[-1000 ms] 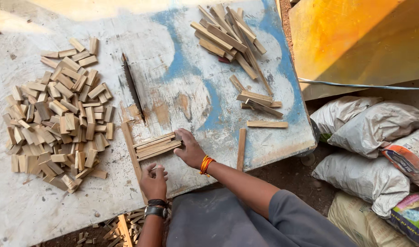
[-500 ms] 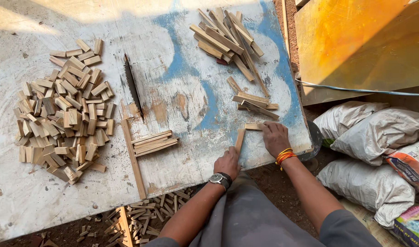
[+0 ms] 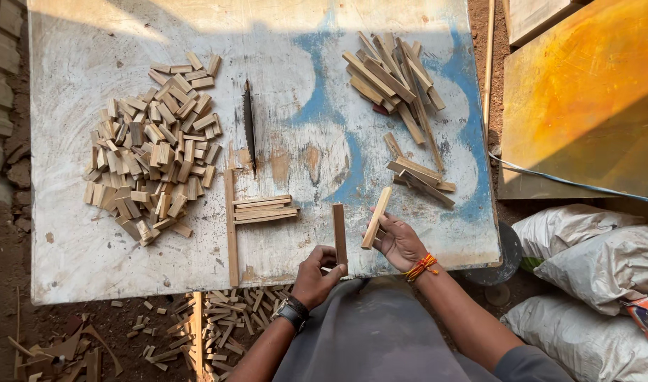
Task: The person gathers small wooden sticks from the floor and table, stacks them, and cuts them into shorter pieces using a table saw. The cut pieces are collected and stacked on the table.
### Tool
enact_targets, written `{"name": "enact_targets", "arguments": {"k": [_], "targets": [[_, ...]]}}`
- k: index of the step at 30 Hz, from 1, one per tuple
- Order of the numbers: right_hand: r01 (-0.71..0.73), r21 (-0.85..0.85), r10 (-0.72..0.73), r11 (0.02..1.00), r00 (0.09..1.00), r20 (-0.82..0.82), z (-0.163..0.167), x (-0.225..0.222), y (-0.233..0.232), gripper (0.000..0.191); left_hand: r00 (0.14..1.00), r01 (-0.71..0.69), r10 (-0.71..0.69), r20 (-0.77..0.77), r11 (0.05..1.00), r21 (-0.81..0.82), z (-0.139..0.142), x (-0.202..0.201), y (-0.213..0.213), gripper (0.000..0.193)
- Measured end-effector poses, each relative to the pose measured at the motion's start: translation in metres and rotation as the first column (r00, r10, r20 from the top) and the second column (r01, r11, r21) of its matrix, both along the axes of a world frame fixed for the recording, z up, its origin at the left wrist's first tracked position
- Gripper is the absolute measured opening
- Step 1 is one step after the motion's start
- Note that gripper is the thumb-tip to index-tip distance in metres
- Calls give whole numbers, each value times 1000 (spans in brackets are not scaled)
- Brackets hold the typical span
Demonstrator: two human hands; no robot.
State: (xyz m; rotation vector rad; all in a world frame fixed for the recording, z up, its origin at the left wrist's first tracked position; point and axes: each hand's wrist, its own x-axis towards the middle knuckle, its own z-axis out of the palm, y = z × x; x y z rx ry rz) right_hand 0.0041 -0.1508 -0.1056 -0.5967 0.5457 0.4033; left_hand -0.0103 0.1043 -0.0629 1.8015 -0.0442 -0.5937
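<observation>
Left hand at the near edge of the worktop, grip closed on the lower end of a dark wood strip that stands roughly upright on the surface. Right hand just beside it, grip closed on a paler wood strip, tilted, top end leaning away to the right. The two strips sit near each other, not touching.

Saw blade pokes through a slot mid-worktop. Bundle of cut strips lies against a long guide stick, left of the hands. Heap of small blocks far left; pile of long strips far right.

Judgement: hold each strip low and firm, square the ends up level before laying them against the bundle, keep fingers well away from the blade.
</observation>
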Motion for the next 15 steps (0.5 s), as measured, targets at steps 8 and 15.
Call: {"name": "enact_targets", "arguments": {"k": [8, 15], "targets": [[-295, 129, 301, 947, 953, -23, 30, 25, 21, 37, 673, -211, -42, 738, 946, 246, 33, 14, 16, 20], [-466, -68, 458, 882, 883, -104, 66, 15, 51, 51, 460, -213, -184, 869, 927, 309, 39, 28, 51, 24]]}}
